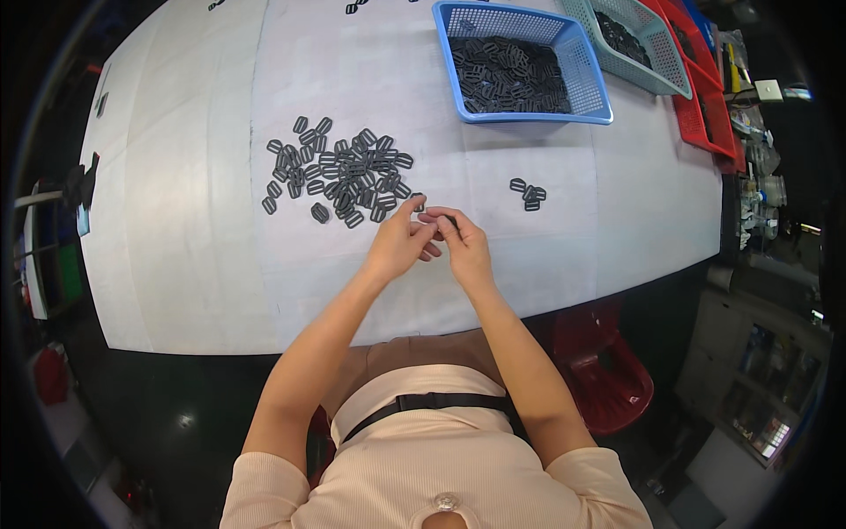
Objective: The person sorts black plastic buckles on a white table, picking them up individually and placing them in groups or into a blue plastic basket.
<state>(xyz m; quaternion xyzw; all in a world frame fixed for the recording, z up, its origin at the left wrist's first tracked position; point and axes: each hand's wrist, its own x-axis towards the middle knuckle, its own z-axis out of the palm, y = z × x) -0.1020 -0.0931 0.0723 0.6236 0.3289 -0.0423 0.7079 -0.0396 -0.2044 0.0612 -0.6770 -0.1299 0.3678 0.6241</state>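
Our pile [354, 174] lay forward-left, nearer our left hand [401, 242], whose grip we couldn't tell, while our right hand [469, 251] pinched a buckle [452, 221]!

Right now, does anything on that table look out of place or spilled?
No clear damage or spill. Slightly odd: a few small black buckles lie far out on the white table, looking stray because they are well apart from the main pile.

Held buckle [452, 220] — mostly hidden, green basket [654, 81] — cropped
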